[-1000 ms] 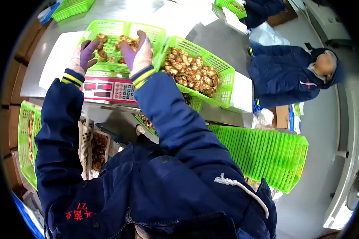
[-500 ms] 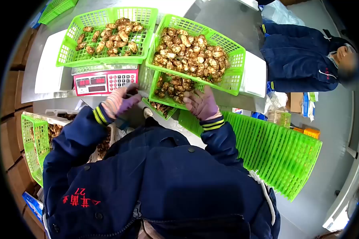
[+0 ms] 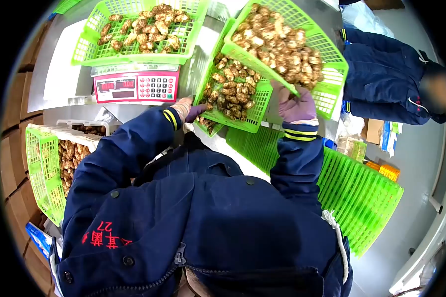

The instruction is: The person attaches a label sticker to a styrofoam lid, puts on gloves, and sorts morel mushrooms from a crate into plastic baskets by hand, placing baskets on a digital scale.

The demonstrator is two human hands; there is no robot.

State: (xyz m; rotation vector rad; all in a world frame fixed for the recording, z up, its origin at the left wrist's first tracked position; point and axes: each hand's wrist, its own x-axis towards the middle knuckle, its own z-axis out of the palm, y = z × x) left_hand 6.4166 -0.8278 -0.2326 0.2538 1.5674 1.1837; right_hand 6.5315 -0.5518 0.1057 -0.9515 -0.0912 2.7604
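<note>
My gloved right hand (image 3: 297, 105) is closed on the near rim of a green plastic basket (image 3: 334, 47) heaped with brown-and-cream mushrooms (image 3: 280, 44). This basket sits askew, partly over a second green basket (image 3: 261, 106) with fewer mushrooms (image 3: 233, 89) in it. At the lower left corner of that second basket, my gloved left hand (image 3: 192, 110) grips the rim, its fingertips partly hidden. A third green basket (image 3: 211, 129) with mushrooms shows just below it.
A red-and-white scale (image 3: 134, 88) bears another green basket (image 3: 193, 37) of mushrooms. Stacked green baskets (image 3: 362, 198) stand at my right. Crates of mushrooms (image 3: 72, 161) are at my left beside cardboard boxes (image 3: 22, 148). Another person (image 3: 386, 74) stands across the table.
The heaped basket has shifted right and turned, uncovering more of the basket beneath. My left hand has moved right from the scale to the lower basket; my right hand has taken the upper rim.
</note>
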